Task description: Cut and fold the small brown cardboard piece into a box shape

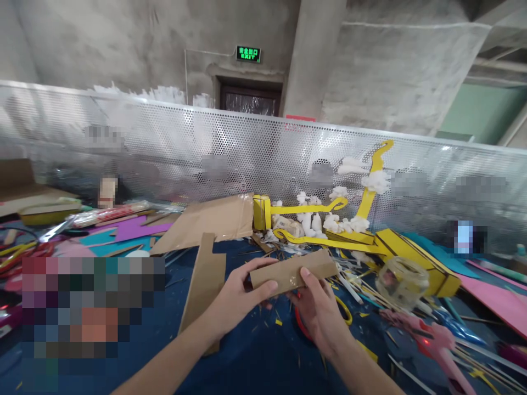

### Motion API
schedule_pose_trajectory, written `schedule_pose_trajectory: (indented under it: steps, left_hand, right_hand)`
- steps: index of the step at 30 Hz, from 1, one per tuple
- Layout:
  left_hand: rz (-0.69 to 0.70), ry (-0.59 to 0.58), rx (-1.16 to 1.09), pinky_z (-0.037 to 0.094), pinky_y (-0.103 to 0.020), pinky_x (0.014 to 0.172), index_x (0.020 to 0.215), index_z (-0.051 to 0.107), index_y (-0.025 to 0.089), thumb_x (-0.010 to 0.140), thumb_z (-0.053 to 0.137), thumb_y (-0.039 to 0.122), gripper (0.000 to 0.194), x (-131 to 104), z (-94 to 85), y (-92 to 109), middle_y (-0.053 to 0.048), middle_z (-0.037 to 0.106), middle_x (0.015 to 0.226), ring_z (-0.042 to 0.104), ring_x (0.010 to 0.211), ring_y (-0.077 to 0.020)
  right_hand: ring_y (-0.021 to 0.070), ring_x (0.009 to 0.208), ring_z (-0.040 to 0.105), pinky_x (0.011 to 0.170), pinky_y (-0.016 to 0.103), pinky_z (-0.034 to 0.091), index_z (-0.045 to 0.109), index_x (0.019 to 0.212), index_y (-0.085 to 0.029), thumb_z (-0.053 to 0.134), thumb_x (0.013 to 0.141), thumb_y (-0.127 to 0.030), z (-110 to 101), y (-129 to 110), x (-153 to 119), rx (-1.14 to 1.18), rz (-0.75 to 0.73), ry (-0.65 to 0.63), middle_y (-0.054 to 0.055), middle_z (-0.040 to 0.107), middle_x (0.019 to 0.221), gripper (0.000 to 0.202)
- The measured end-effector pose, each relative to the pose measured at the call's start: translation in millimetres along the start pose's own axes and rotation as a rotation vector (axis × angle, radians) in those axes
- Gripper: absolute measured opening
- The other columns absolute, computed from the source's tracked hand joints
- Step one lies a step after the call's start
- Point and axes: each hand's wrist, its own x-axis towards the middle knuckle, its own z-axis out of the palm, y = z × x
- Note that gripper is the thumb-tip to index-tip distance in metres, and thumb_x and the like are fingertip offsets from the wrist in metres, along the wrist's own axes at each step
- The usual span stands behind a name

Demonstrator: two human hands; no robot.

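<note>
A folded strip of brown cardboard (294, 272) is held up in front of me between both hands. My left hand (242, 285) grips its left end, thumb on the face and fingers behind. Near the strip's middle and right, my right hand (321, 310) presses with its thumb, the other fingers underneath. Small shiny spots show on the cardboard by the right thumb. Below and behind that hand lie a red loop (302, 325) and a yellow loop (345, 310), which look like scissor handles. A flat cardboard piece (203, 285) rests left of the strip.
Yellow structures (411, 258) with white fluff stand at the back right. Before them is a clear jar (402, 282). A pink glue gun (436, 343) lies at right among thin sticks. A cardboard sheet (214, 216) leans near the perforated metal panel (164, 142). Coloured sheets lie left.
</note>
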Motion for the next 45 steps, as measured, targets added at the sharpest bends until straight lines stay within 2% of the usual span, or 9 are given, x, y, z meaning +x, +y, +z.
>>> schedule_pose_trajectory:
  steps: [3,7,11,19,26,38,45]
  left_hand:
    - [0.018,0.004,0.000,0.059,-0.032,0.069,0.126,0.070,0.019,0.077,0.085,0.041,0.056,1.9,-1.6,-2.5,-0.010,0.069,0.116,0.066,0.083,-0.0203]
    - [0.010,0.025,-0.002,0.056,-0.031,0.069,0.126,0.071,0.020,0.074,0.087,0.037,0.057,1.8,-1.8,-2.1,-0.008,0.072,0.108,0.064,0.075,-0.0167]
    - [-0.001,0.030,-0.038,0.054,-0.029,0.069,0.125,0.072,0.020,0.074,0.088,0.036,0.056,0.2,-1.1,1.1,-0.007,0.072,0.110,0.062,0.071,-0.0140]
    - [-0.056,0.002,-0.208,0.052,-0.029,0.071,0.127,0.070,0.020,0.070,0.091,0.029,0.061,1.0,-2.1,-1.1,-0.004,0.072,0.104,0.061,0.073,-0.0137]
    - [-0.169,0.011,-0.375,0.055,-0.032,0.079,0.123,0.073,0.020,0.072,0.092,0.028,0.055,-0.7,-2.0,1.5,-0.010,0.072,0.120,0.068,0.091,-0.0198]
    - [-0.192,0.037,-0.429,0.059,-0.029,0.074,0.122,0.073,0.019,0.074,0.092,0.029,0.053,3.1,-7.1,-1.1,-0.011,0.074,0.119,0.071,0.091,-0.0194]
    - [-0.159,0.006,-0.448,0.059,-0.034,0.091,0.124,0.071,0.017,0.067,0.095,0.020,0.062,2.2,-5.6,-0.8,-0.010,0.077,0.116,0.073,0.105,-0.0242]
  right_hand:
    - [0.0301,0.119,0.066,0.089,0.046,0.062,0.071,0.123,-0.032,0.086,0.077,-0.046,3.0,-4.5,0.0,0.001,-0.036,0.016,0.004,0.076,0.125,0.050]
    - [0.0309,0.132,0.058,0.092,0.044,0.062,0.074,0.117,-0.032,0.084,0.078,-0.050,5.6,-10.4,-0.2,0.005,-0.053,0.022,0.002,0.073,0.132,0.044]
    - [0.0324,0.131,0.059,0.094,0.047,0.061,0.075,0.115,-0.031,0.086,0.076,-0.052,5.9,-9.4,-0.4,0.017,-0.063,-0.003,0.004,0.072,0.132,0.045]
    - [0.0315,0.131,0.057,0.095,0.049,0.060,0.073,0.117,-0.033,0.089,0.076,-0.047,5.7,-6.0,-0.9,0.073,-0.069,-0.005,0.003,0.072,0.132,0.046]
    - [0.0317,0.127,0.061,0.093,0.049,0.061,0.073,0.119,-0.032,0.087,0.077,-0.048,5.2,-7.7,0.3,0.015,-0.071,0.002,0.004,0.073,0.130,0.047]
    - [0.0299,0.133,0.055,0.091,0.044,0.061,0.071,0.124,-0.034,0.081,0.085,-0.043,-0.6,-7.0,1.9,0.022,-0.058,-0.017,0.002,0.066,0.141,0.042]
    - [0.0294,0.125,0.062,0.092,0.044,0.061,0.073,0.121,-0.032,0.084,0.082,-0.046,2.9,-3.0,1.0,0.038,-0.070,0.005,0.004,0.071,0.134,0.043]
